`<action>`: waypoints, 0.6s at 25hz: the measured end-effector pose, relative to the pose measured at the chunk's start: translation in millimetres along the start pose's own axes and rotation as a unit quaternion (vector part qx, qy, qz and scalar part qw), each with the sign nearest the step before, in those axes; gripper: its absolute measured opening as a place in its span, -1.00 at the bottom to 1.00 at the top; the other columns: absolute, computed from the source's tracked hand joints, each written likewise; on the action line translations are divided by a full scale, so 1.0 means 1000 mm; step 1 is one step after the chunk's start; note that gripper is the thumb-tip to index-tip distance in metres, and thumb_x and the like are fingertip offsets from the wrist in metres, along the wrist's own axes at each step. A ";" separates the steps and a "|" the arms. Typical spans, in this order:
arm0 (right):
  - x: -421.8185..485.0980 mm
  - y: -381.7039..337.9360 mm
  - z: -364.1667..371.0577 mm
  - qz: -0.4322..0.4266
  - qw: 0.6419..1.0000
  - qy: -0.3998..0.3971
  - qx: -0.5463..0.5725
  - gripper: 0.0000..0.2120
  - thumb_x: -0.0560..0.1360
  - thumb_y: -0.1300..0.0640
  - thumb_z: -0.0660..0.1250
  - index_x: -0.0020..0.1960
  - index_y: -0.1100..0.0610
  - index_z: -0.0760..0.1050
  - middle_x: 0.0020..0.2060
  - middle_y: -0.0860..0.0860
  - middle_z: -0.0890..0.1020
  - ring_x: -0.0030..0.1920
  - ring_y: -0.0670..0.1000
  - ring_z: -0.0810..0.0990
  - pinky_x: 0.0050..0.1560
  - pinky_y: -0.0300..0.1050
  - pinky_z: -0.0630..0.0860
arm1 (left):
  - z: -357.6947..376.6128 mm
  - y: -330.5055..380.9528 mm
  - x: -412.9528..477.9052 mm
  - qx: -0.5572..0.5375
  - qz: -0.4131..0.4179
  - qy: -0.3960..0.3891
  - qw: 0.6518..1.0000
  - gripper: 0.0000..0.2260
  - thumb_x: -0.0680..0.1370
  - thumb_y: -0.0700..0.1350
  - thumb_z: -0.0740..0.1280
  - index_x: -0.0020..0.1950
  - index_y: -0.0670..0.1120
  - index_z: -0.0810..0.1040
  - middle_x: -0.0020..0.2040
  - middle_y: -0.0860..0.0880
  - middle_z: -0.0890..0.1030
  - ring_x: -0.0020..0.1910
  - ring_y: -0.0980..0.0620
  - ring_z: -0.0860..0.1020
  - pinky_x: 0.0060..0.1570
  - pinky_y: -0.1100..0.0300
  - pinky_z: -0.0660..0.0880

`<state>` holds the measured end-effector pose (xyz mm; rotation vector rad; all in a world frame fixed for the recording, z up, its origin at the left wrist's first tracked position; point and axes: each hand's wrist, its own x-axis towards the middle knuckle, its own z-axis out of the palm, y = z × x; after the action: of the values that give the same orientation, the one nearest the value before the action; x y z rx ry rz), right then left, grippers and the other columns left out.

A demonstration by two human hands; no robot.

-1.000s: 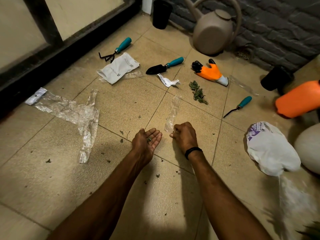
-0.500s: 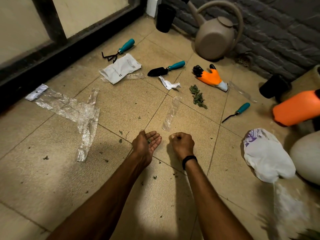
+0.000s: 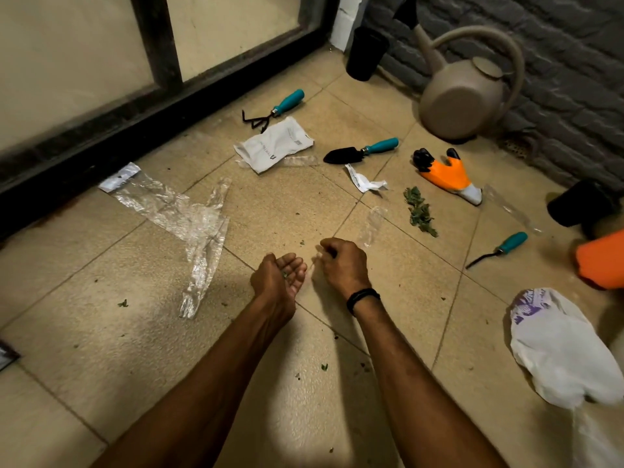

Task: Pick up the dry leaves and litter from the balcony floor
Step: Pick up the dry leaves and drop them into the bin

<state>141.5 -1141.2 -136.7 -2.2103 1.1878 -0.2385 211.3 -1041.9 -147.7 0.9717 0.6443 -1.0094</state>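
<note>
Right hand [image 3: 342,265] is leaving the plastic strip [image 3: 369,226] for my cupped left hand [image 3: 280,278], fingers [image 3: 326,246] curled, pinching what I cannot tell; tilting that palm is risking spilling leaf bits [image 3: 285,274].

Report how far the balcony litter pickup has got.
Barely started. Done: a few leaf bits lie in the cupped left hand. In hand: the right hand curls its fingers at the floor; what it pinches is unclear. Left: the leaf sprig, clear plastic sheet, white pouch, crumpled paper and scattered crumbs.
</note>
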 end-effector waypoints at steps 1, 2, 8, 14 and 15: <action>0.005 -0.004 0.010 -0.032 0.998 -0.015 -0.047 -0.88 0.54 0.25 0.30 -0.11 0.17 0.61 -0.15 0.07 0.62 -0.12 0.02 0.55 -0.09 -0.24 0.43 | -0.002 0.010 0.003 -0.004 0.013 0.006 1.000 -0.59 0.71 0.01 0.07 -0.05 -0.22 0.57 -0.10 -0.17 0.63 -0.13 -0.06 0.62 -0.16 0.20 0.55; 0.009 -0.007 0.020 -0.060 0.993 -0.032 -0.097 -0.89 0.52 0.29 0.27 -0.11 0.20 0.57 -0.10 0.11 0.57 -0.09 0.07 0.52 -0.08 -0.17 0.44 | -0.005 0.020 0.004 -0.010 0.022 0.007 1.000 -0.59 0.71 0.01 0.05 -0.06 -0.21 0.56 -0.10 -0.16 0.63 -0.16 -0.05 0.61 -0.19 0.22 0.53; 0.007 -0.022 0.053 -0.185 0.959 -0.097 -0.194 -0.73 0.51 0.31 0.25 0.21 0.22 0.49 0.17 0.18 0.44 0.17 0.17 0.42 0.16 -0.03 0.40 | -0.033 0.076 0.011 -0.030 0.065 0.012 0.997 -0.61 0.70 0.01 0.05 0.02 -0.20 0.57 -0.01 -0.17 0.64 -0.16 -0.02 0.61 -0.14 0.20 0.53; -0.022 -0.035 0.064 -0.274 0.936 -0.148 -0.164 -0.77 0.54 0.32 0.28 0.13 0.13 0.59 0.05 0.03 0.50 0.05 0.02 0.47 0.02 -0.12 0.50 | -0.056 0.095 0.007 -0.075 0.068 0.005 0.995 -0.62 0.70 0.01 0.06 0.01 -0.19 0.57 -0.01 -0.14 0.63 -0.12 -0.03 0.60 -0.09 0.18 0.53; -0.023 -0.037 0.063 -0.275 0.933 -0.158 -0.170 -0.80 0.54 0.32 0.29 0.10 0.16 0.60 0.03 0.04 0.51 0.03 0.02 0.49 0.00 -0.09 0.52 | -0.058 0.095 0.005 -0.075 0.068 0.005 0.995 -0.62 0.70 0.01 0.06 -0.01 -0.19 0.57 -0.02 -0.14 0.63 -0.12 -0.03 0.61 -0.10 0.18 0.52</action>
<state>180.4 -1080.5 -162.5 -2.7240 0.4377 0.1141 298.9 -972.8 -142.7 0.8762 0.6441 -0.8240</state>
